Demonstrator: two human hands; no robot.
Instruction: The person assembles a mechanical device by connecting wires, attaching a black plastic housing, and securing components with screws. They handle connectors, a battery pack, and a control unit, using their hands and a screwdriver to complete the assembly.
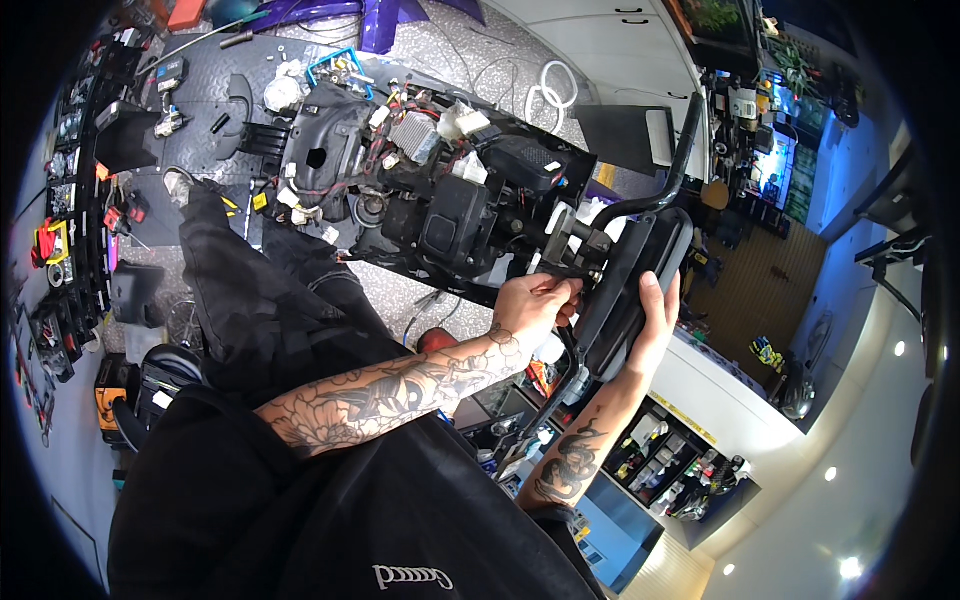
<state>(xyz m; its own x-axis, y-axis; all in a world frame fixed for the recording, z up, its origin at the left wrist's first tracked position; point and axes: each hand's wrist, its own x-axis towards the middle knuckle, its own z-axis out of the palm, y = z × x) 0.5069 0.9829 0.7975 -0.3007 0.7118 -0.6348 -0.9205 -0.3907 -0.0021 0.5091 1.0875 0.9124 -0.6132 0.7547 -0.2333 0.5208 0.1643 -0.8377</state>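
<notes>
A partly dismantled scooter (430, 215) stands before me, its wiring and black plastic parts exposed. At its right end a black tube handlebar (685, 150) bends round beside a long black panel with rounded edges (655, 245). My left hand (540, 302) is closed, thumb and fingers pinched together beside the metal steering bracket (560, 238). Whatever lies between those fingertips is hidden. My right hand (652, 325) holds the outer edge of the black panel, with its thumb and fingers along the edge and part of the grip out of sight.
A blue basket of small parts (340, 70) sits beyond the scooter. Purple body panels (378, 25) lie on the speckled floor. Tools line the left wall (75, 180). White cabinets (610, 40) stand at the far side, and a shelf unit (665, 455) at the lower right.
</notes>
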